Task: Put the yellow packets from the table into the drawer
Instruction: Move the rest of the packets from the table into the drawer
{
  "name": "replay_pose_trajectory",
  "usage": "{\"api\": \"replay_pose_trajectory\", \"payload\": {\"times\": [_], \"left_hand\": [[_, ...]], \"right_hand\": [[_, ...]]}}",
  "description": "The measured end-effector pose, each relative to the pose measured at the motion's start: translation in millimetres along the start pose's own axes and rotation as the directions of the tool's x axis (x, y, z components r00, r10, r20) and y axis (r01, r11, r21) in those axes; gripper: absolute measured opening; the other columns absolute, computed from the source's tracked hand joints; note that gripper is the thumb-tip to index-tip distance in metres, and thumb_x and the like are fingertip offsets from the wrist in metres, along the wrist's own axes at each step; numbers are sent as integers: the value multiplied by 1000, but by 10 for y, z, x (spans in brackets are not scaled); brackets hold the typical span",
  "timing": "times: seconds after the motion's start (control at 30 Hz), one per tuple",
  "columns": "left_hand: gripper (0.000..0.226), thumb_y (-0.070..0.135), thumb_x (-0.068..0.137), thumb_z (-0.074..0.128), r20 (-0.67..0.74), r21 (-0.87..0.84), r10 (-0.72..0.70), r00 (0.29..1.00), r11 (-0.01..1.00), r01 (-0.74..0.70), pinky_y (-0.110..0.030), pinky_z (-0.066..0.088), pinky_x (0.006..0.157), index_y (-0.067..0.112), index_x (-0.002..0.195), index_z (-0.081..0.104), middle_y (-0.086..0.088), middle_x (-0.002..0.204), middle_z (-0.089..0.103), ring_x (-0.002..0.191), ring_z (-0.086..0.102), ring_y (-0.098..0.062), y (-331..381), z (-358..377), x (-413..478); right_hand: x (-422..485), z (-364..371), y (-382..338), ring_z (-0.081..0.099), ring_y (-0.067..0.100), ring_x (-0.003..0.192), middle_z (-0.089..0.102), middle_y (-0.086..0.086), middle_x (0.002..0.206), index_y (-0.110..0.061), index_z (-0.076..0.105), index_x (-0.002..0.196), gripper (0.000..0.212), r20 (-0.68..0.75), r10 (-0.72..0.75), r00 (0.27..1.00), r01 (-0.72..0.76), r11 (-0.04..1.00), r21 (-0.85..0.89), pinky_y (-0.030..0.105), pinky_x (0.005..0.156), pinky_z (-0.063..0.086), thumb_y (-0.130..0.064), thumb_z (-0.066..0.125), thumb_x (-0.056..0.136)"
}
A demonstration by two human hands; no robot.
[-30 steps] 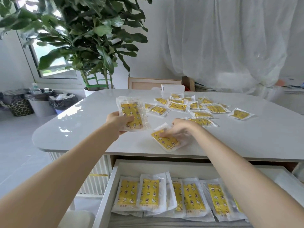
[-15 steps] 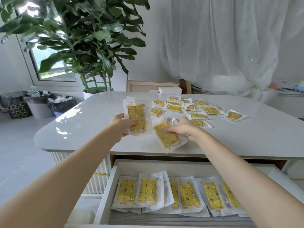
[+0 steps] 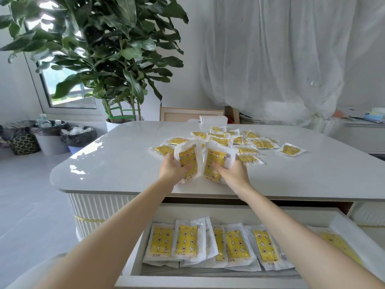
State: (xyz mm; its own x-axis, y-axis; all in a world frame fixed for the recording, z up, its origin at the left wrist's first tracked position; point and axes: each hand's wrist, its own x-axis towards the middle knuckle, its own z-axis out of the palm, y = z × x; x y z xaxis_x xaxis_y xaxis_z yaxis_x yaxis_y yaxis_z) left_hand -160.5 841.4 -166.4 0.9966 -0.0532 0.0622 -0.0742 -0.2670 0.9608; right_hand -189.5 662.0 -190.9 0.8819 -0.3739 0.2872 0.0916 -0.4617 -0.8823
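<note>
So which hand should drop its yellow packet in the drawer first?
Probably the left hand: its packet hangs right above the drawer's packets.

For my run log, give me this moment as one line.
left hand: holds packet | right hand: holds second packet | both above table edge | drawer open, partly filled | loose packets remain

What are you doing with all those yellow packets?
A person is tidying them into the open drawer under the table. The left hand holds one packet and the right hand holds another packet, both lifted above the table. A row already lies in the drawer; many more wait on the table.
</note>
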Motion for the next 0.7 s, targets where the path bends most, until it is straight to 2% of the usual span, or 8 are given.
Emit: {"api": "replay_pose_trajectory", "payload": {"times": [0.07,0.13,0.27,0.33,0.43,0.5,0.6,0.7], "left_hand": [[49,13,83,70,25,17,1,1000,1000,-2,-31,46,82,11,125,45,-3,110,57,102,55,-20,0,-24,9],[49,12,83,70,68,31,10,998,999,-12,-30,46,78,13,126,47,-1,111,60,103,58,-20,6,-55,14],[43,11,86,67,102,-24,2,995,1000,0,-33,50,74,13,126,51,-3,112,64,96,60,-20,63,-79,-46],[41,13,85,68,131,-45,-7,991,999,13,-39,55,81,12,123,52,-7,117,65,101,63,-24,96,-73,-98],[36,18,86,68,219,2,-11,976,1000,10,-44,55,88,13,119,55,-7,116,66,103,65,-25,141,-57,-168],[31,22,89,65,285,46,-17,958,999,4,-38,57,82,13,117,54,-5,107,67,96,66,-22,189,-76,-237],[30,28,89,64,416,125,-75,906,992,25,-29,56,77,11,112,55,1,92,65,83,64,-13,206,-167,-345],[29,28,88,65,600,281,-209,772,959,42,-28,57,80,9,109,60,-6,96,70,84,66,-14,188,-298,-434]], "right_hand": [[-1,15,34,66,17,88,70,0,96,-11,63,111,40,23,-20,1000,21,999,-30,21,63,46,-34,74,80],[-15,-1,11,63,14,79,68,1,88,-8,64,100,34,34,-36,999,38,998,-43,23,60,43,-34,74,81],[-29,-104,-103,67,22,85,71,9,91,-6,63,98,36,19,-36,999,38,996,-82,36,76,55,-35,74,80],[-20,-192,-144,68,24,94,72,10,100,-9,65,105,46,64,-18,998,23,996,-83,43,85,55,-42,75,75],[28,-352,-142,57,19,119,62,0,127,-21,51,132,89,165,36,986,-21,996,-92,43,102,46,-60,74,55],[-24,-465,-156,53,18,122,58,-2,130,-21,47,134,89,255,86,963,-65,994,-89,41,105,43,-53,79,57],[-219,-657,-185,60,18,113,65,3,118,-12,52,123,68,451,242,859,-214,970,-112,37,100,46,-39,82,68],[-439,-813,-219,64,21,108,70,8,114,-7,65,116,38,668,370,646,-321,925,-202,37,98,50,-22,74,82]]}}
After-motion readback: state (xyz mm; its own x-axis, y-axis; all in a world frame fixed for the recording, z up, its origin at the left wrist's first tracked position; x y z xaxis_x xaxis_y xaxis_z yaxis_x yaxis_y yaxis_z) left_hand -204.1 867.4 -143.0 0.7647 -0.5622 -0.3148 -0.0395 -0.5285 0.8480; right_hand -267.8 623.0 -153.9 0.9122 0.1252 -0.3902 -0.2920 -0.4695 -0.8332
